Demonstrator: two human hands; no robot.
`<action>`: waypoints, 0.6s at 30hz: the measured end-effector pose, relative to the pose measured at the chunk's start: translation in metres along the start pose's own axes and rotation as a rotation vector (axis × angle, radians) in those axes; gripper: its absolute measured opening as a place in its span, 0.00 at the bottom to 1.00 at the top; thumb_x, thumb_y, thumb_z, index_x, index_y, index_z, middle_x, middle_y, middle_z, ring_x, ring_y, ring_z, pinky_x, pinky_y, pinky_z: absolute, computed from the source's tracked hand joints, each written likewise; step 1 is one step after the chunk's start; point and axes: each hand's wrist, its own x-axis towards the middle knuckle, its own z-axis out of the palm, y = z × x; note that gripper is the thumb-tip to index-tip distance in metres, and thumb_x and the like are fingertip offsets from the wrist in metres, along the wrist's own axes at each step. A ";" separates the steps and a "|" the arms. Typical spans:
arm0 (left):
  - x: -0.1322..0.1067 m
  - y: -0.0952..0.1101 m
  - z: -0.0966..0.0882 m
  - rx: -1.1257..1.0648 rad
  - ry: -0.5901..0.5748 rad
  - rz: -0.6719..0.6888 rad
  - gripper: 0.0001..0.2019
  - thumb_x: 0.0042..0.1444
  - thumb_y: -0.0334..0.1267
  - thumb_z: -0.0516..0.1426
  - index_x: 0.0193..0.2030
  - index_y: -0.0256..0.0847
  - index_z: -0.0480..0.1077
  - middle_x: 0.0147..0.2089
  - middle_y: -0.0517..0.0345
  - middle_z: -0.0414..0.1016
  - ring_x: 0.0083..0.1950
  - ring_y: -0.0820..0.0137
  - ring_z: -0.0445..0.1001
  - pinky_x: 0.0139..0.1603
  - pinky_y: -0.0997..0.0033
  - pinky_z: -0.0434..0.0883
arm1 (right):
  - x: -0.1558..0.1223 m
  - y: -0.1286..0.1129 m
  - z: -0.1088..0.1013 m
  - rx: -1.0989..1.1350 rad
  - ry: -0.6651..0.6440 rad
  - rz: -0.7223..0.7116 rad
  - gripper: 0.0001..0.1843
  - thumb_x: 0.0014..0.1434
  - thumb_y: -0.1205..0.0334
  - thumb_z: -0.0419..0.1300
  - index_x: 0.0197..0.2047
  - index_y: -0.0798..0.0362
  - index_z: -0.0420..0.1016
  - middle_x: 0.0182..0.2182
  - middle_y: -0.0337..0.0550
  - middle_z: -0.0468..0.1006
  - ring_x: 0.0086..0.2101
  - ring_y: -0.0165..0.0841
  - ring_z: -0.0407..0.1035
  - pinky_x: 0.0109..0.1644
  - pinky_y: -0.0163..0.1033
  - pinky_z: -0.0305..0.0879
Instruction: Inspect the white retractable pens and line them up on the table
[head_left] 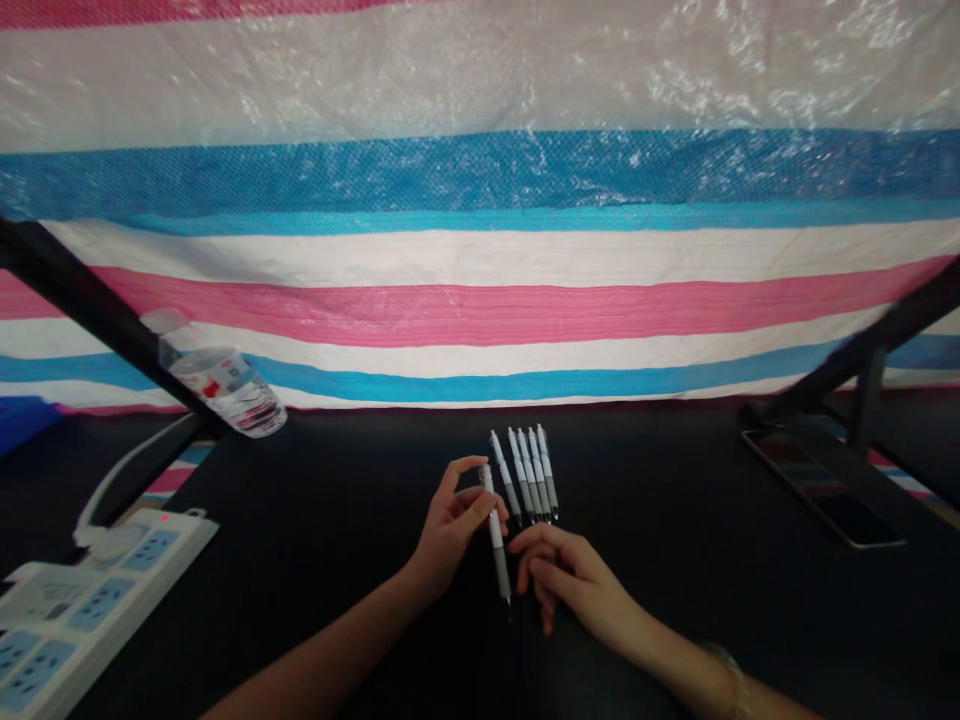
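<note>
My left hand (454, 525) pinches a white pen with a grey grip (496, 535) near its upper end, holding it just above the black table top. My right hand (566, 580) lies beside the pen's lower end, fingers curled loosely downward and touching the table; nothing shows inside them. A row of several more white pens (529, 475) lies side by side on the table just beyond both hands, tips pointing toward me.
A black table (337, 540) runs up to a striped pink, blue and white tarp (480, 300). A water bottle (225, 385) leans at the left. A white power strip (90, 600) sits at the near left, a phone (821, 490) at the right beside black frame bars.
</note>
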 end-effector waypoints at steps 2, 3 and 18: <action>0.000 0.001 0.001 -0.001 0.015 0.016 0.25 0.60 0.41 0.62 0.60 0.43 0.59 0.31 0.59 0.78 0.28 0.71 0.74 0.33 0.71 0.68 | -0.001 0.000 0.001 -0.011 0.009 -0.002 0.14 0.61 0.54 0.60 0.45 0.55 0.71 0.28 0.37 0.76 0.18 0.24 0.64 0.21 0.31 0.68; 0.000 0.001 0.001 -0.001 0.020 0.021 0.25 0.61 0.41 0.61 0.61 0.43 0.58 0.31 0.60 0.78 0.29 0.71 0.73 0.33 0.72 0.67 | -0.001 0.000 0.001 -0.016 0.011 -0.001 0.15 0.61 0.54 0.60 0.46 0.55 0.71 0.28 0.37 0.75 0.18 0.24 0.64 0.21 0.31 0.68; 0.012 0.009 -0.004 0.138 0.114 0.021 0.31 0.56 0.43 0.64 0.62 0.41 0.58 0.32 0.60 0.78 0.28 0.70 0.77 0.31 0.72 0.73 | -0.008 -0.004 0.003 -0.379 0.019 -0.107 0.09 0.65 0.62 0.52 0.40 0.54 0.73 0.29 0.40 0.76 0.21 0.27 0.67 0.23 0.32 0.67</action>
